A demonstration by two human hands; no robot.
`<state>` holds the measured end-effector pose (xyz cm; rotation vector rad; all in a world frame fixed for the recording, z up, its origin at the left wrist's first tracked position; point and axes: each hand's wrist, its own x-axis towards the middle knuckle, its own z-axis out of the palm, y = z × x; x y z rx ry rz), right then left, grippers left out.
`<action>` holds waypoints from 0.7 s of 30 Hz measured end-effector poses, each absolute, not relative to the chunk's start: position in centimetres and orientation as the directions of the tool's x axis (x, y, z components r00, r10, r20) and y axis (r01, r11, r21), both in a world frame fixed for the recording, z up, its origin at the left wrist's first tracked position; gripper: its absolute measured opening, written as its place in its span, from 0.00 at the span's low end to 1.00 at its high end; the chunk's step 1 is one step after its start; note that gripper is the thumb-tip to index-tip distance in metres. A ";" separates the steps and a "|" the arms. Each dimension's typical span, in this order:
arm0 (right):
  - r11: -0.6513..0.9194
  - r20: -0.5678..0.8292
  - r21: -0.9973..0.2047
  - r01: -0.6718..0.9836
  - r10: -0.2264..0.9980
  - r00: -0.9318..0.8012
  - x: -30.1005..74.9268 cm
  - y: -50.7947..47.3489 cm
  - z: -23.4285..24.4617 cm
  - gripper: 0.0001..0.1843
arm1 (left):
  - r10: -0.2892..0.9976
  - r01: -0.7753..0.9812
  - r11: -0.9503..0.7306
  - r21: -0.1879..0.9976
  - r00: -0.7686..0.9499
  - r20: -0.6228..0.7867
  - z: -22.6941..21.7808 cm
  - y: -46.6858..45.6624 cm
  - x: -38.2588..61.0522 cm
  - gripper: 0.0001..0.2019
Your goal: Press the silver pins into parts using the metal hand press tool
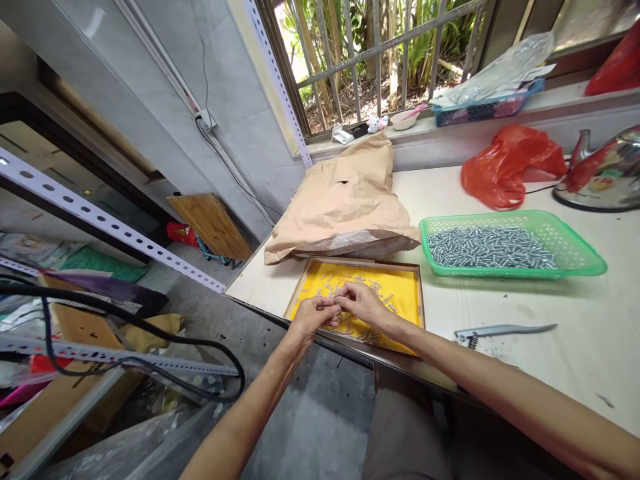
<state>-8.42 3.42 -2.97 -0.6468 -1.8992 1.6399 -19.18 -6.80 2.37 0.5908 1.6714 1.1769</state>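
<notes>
Because the left hand [316, 316] and right hand [364, 302] meet over the shallow tray [421, 287], anything slipping between them would probably drop among the small metal pieces [370, 337] strewn on its yellow bottom and be hard to pick out. Each grip looks pressed together at the fingertips; whether a piece is pinched there, I cannot tell. The tray sits at the front edge of the worktop [540, 303], so a piece flicked toward the body could reach the floor [310, 433]. The right forearm crosses the tray's near right corner, and a downward knock could tip or shift it. The paper sack [345, 200] crowds the far side.
</notes>
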 end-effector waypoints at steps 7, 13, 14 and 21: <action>0.310 0.185 -0.949 0.060 0.700 -0.690 -6.7 4.8 -2.9 0.06 | 0.852 0.325 0.403 0.856 -0.476 -0.220 3.5 -6.4 -21.4 0.18; 0.538 0.305 -0.827 0.160 0.669 -0.678 -5.4 5.9 -3.5 0.07 | 0.965 0.918 0.260 0.299 -0.257 -0.049 3.9 -7.1 -24.9 0.09; 0.541 0.307 -0.826 0.161 0.670 -0.676 -5.4 5.9 -3.6 0.07 | 0.973 0.940 0.228 0.254 -0.210 -0.094 3.6 -7.4 -25.0 0.08; 0.520 0.303 -0.843 0.134 0.666 -0.681 -5.5 5.2 -3.2 0.07 | 0.976 0.974 0.145 0.171 -0.112 -0.188 1.7 -7.6 -24.8 0.07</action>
